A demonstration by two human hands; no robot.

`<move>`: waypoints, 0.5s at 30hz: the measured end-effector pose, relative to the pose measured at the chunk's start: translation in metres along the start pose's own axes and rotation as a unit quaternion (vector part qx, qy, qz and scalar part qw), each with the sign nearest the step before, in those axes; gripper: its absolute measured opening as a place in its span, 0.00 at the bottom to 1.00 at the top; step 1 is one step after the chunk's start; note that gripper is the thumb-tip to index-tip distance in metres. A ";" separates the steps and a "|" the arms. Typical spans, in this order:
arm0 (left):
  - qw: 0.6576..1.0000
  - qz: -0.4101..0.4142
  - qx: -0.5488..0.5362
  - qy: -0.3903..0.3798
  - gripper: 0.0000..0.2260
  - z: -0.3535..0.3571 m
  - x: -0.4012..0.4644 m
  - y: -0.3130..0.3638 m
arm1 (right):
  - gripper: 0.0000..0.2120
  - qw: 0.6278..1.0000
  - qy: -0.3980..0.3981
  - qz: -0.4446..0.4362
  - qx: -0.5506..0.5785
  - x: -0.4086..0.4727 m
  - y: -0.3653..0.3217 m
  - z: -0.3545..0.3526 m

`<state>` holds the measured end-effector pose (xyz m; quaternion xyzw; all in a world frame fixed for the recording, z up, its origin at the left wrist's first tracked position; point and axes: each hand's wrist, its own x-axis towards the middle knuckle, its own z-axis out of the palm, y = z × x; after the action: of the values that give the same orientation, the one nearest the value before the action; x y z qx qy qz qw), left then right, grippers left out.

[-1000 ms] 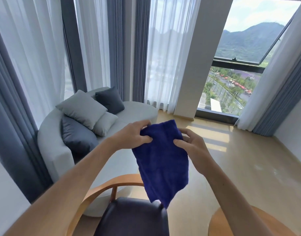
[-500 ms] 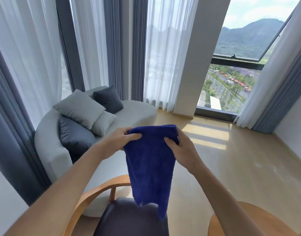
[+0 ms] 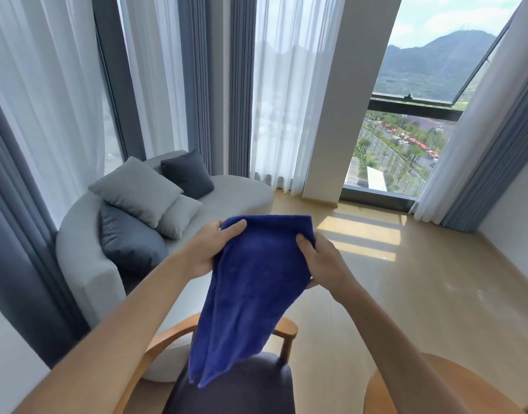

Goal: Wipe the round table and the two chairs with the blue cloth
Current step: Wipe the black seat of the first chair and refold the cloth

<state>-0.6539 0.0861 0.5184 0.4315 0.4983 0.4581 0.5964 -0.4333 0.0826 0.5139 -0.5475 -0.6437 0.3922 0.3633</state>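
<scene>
Grey curved sofa (image 3: 232, 194) by sheer curtains (image 3: 283, 94); four cushions (image 3: 137, 189) piled at left end.

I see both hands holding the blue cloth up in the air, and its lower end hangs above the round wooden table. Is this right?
Not quite. In the head view the left hand and right hand do hold the blue cloth up, but its lower end hangs above the dark chair seat, not the round table.
</scene>
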 end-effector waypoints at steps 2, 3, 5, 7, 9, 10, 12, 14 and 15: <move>0.996 -0.011 -0.051 -0.078 0.16 -0.006 -0.004 0.004 | 0.10 0.996 -0.002 0.066 0.065 0.001 0.001 0.001; 0.993 -0.005 -0.054 -0.109 0.19 -0.010 -0.005 0.004 | 0.11 0.990 -0.017 0.094 0.101 0.001 0.001 0.000; 0.992 0.007 -0.017 -0.128 0.29 -0.015 -0.007 0.001 | 0.15 0.977 -0.080 0.124 0.153 0.003 0.002 -0.004; 0.994 0.023 0.051 -0.092 0.34 -0.018 -0.007 -0.004 | 0.22 0.961 -0.155 0.124 0.191 0.005 0.004 -0.009; 0.982 0.058 0.174 -0.045 0.34 -0.021 -0.007 -0.008 | 0.22 0.959 -0.181 0.100 0.195 0.007 0.008 -0.011; 0.963 0.076 0.258 -0.025 0.33 -0.022 -0.006 -0.010 | 0.19 0.967 -0.170 0.080 0.173 0.006 0.010 -0.010; 0.909 0.108 0.403 0.023 0.29 -0.024 -0.003 -0.016 | 0.13 0.986 -0.117 0.037 0.110 0.005 0.014 -0.005; 0.896 0.123 0.424 0.047 0.25 -0.024 -0.001 -0.020 | 0.10 0.998 -0.052 -0.008 0.016 0.005 0.017 0.001; 0.908 0.125 0.398 0.047 0.23 -0.025 -0.001 -0.023 | 0.08 0.999 -0.020 -0.029 -0.041 0.007 0.018 0.002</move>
<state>-0.6755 0.0820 0.4929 0.6697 0.6086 0.3124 0.2890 -0.4285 0.0910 0.4967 -0.5348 -0.6822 0.3659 0.3386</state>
